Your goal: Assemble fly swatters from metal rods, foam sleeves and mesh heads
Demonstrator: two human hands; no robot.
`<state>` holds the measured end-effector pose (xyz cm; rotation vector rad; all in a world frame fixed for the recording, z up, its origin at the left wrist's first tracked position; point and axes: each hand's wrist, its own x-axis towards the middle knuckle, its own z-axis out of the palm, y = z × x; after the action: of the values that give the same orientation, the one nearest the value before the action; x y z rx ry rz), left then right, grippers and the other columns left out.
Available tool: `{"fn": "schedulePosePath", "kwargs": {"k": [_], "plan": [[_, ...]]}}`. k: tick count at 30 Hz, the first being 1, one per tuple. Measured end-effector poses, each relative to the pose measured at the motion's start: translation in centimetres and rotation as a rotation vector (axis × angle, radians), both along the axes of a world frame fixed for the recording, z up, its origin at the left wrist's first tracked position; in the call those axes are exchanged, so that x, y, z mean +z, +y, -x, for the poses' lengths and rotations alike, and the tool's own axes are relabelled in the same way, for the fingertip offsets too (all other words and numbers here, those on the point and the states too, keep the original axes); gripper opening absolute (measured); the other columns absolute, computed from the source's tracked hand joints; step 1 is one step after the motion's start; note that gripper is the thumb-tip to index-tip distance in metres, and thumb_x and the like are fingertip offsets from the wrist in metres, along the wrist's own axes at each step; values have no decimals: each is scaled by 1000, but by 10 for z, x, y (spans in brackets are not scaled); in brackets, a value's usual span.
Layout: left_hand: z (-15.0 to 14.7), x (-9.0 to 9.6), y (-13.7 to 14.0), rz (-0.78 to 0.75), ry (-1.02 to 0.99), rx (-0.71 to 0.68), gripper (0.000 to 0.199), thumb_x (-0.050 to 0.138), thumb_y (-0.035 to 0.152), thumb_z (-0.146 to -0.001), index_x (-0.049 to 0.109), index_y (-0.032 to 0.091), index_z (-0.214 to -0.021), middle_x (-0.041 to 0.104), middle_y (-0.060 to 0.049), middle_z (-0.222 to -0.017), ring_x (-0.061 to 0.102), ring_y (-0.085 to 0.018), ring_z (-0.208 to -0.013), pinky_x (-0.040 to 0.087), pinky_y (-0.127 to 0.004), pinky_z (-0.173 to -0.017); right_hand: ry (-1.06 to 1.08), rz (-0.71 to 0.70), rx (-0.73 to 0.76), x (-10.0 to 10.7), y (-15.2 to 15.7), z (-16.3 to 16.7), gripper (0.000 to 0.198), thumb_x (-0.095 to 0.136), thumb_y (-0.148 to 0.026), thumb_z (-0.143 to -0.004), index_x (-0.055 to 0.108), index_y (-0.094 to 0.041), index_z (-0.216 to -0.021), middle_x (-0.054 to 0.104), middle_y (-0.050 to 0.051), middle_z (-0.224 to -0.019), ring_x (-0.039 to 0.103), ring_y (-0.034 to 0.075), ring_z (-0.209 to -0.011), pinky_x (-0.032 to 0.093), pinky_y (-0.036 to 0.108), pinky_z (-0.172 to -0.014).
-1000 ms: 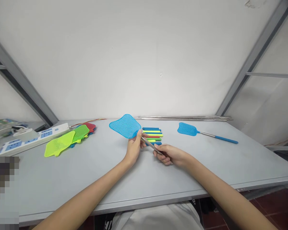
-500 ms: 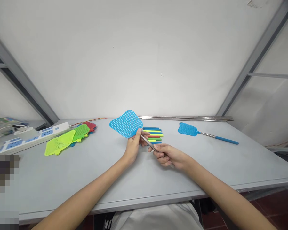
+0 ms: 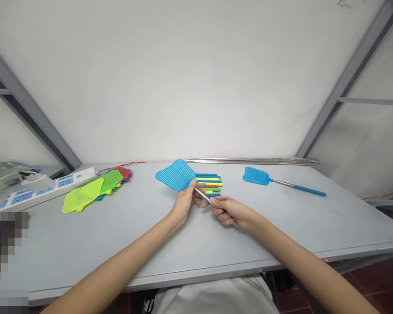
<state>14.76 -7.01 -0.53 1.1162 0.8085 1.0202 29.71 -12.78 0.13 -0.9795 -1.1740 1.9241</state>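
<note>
A blue perforated fly swatter head is held tilted above the table, its neck pinched by my left hand. A silvery metal rod runs from that neck down to the right, where my right hand is closed around it. Whether the rod is fully inside the neck is hidden by my left fingers. Just behind my hands lie several coloured handle sleeves in blue, yellow, green and red. A blue fly swatter with a metal shaft and blue handle rests to the right.
Loose swatter heads in yellow, green and red overlap at the left. Beside them runs a white power strip. Long thin metal rods lie along the wall at the table's back edge.
Both hands, the swatter head and the rod have shifted slightly right, with the head a little lower. Less of the rod's lower end shows beyond my right hand.
</note>
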Motion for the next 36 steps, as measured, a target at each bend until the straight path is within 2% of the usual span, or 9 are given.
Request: {"fn": "schedulePosePath", "kwargs": {"k": [8,15,20,31,36], "plan": [[-1,2,-4,25,66,64,44,48,48,-70,61,10,-85,57,-5,-68,50,-10,-56,37,-19,-46,-115,-28,-42,3,-1,1,31,41,-43,-77,53,-18,-91,25,-7,-52,12,0,-35,6,15,-31],[0,12,-7,-15,73,7,45,45,50,-71,60,12,-89,59,-5,-72,52,-10,-54,37,-19,-46,-42,-21,-26,4,-2,1,30,42,-42,-77,53,-18,-88,24,-7,-54,11,1,-36,7,14,-31],[1,20,-10,-50,67,2,45,46,52,-69,61,13,-83,59,-4,-72,52,-10,-55,37,-19,-46,-22,-16,-34,6,-3,1,29,42,-43,-76,53,-17,-85,24,-7,-54,12,1,-37,8,14,-31],[0,21,-3,-115,14,197,49,46,55,-68,60,9,-76,58,-5,-65,49,-9,-52,36,-20,-47,7,-45,-36,6,-2,4,29,45,-43,-75,52,-17,-84,24,-7,-54,14,1,-37,8,14,-33],[2,24,-1,-132,17,213,49,45,56,-67,60,11,-77,58,-3,-66,48,-9,-53,37,-20,-50,28,-40,-25,8,-1,5,29,46,-44,-74,52,-16,-83,24,-7,-53,14,1,-37,8,14,-33]]}}
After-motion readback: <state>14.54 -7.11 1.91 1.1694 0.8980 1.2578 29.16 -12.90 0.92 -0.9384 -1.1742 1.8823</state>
